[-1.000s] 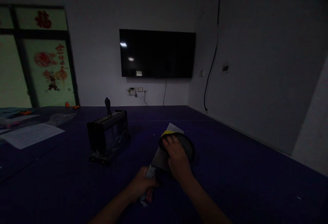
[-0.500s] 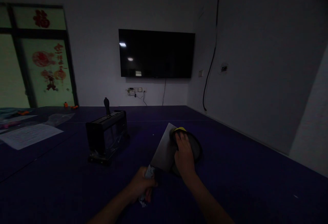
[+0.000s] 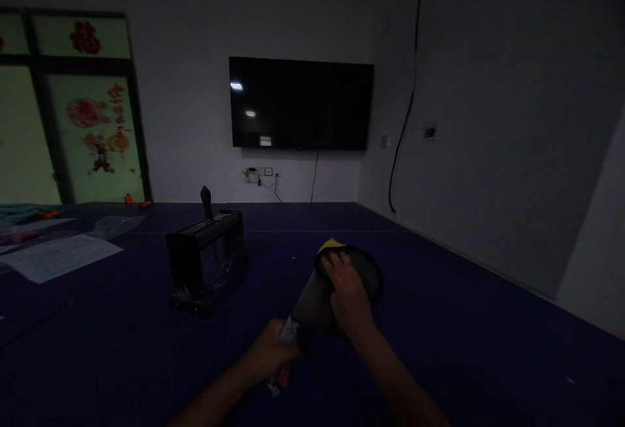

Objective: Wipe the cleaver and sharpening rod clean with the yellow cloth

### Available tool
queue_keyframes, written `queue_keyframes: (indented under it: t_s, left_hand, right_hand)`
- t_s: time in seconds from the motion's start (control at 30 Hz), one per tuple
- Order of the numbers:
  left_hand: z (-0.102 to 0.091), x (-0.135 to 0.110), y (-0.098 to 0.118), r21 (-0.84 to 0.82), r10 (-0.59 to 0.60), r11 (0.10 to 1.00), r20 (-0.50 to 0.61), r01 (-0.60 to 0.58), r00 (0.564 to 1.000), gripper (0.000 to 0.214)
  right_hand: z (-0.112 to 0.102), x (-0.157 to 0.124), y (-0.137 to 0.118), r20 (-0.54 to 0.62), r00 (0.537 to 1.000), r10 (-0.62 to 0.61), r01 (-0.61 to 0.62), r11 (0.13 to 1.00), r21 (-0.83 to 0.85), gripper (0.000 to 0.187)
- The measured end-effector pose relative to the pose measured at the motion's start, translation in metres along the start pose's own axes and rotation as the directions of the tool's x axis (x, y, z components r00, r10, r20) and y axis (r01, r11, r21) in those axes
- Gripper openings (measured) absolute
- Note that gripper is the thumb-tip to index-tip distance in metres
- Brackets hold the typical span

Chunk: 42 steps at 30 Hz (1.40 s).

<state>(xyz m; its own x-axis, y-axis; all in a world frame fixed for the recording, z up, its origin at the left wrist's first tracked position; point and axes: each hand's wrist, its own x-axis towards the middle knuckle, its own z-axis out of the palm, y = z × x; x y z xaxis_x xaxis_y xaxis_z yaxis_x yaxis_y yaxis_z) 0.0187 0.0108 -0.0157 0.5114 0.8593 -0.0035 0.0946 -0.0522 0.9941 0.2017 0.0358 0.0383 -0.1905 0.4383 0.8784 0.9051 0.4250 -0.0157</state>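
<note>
My left hand [image 3: 272,351] is wrapped round the pale, worn-looking handle [image 3: 289,330] of a cleaver. The cleaver's broad metal blade [image 3: 312,303] points up and away to the right above the table. A dark grey cloth with a black edge [image 3: 368,274] lies over the upper blade, and a yellow patch [image 3: 331,243] shows at its top. My right hand [image 3: 349,293] presses this cloth onto the blade with bent fingers. Cloth and hand hide the blade's far end. To the left stands a black box-shaped holder [image 3: 208,254] with a dark handle [image 3: 206,202] rising from its top.
Printed paper [image 3: 61,256] and clear plastic [image 3: 114,225] lie on the dark blue table [image 3: 273,219] at the left. Small orange things [image 3: 128,198] sit at the back left. A television [image 3: 301,103] hangs on the far wall; a black cable [image 3: 401,147] runs down the right wall.
My right hand and the cloth have shifted slightly left along the blade, covering its upper corner. The left hand still grips the handle. The whole view has shifted a little.
</note>
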Motion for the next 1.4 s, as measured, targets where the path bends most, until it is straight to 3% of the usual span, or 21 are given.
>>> queue_keyframes:
  t_s: [0.2, 0.4, 0.77, 1.03, 1.23, 1.4]
  left_hand:
    - [0.002, -0.001, 0.003, 0.046, -0.032, 0.998, 0.008, 0.031, 0.999, 0.020]
    - [0.001, 0.000, 0.003, 0.024, -0.037, 0.999, 0.003, 0.036, 0.999, 0.016]
    - [-0.003, 0.003, 0.002, -0.177, -0.029, 0.984, -0.174, -0.003, 0.984, 0.017]
    - [-0.006, 0.004, 0.001, -0.231, -0.020, 0.972, -0.260, -0.042, 0.965, 0.023]
    - [-0.007, 0.004, -0.002, -0.233, -0.015, 0.972, -0.240, -0.043, 0.971, 0.029]
    - [-0.006, 0.002, 0.000, -0.225, -0.013, 0.974, -0.163, -0.024, 0.987, 0.023]
  right_hand:
    - [-0.007, 0.006, 0.012, -0.006, 0.997, 0.081, -0.081, 0.996, 0.023, 0.070]
    - [-0.001, 0.002, 0.009, 0.007, 0.996, 0.092, -0.092, 0.995, 0.025, 0.069]
    - [0.016, -0.018, -0.034, 0.214, 0.970, -0.113, 0.106, 0.993, 0.046, 0.073]
    - [0.015, -0.022, -0.054, 0.299, 0.919, -0.258, 0.217, 0.963, 0.163, 0.059]
    - [0.014, -0.022, -0.048, 0.296, 0.918, -0.265, 0.222, 0.960, 0.171, 0.063]
    - [0.011, -0.017, -0.035, 0.221, 0.958, -0.183, 0.159, 0.980, 0.122, 0.072]
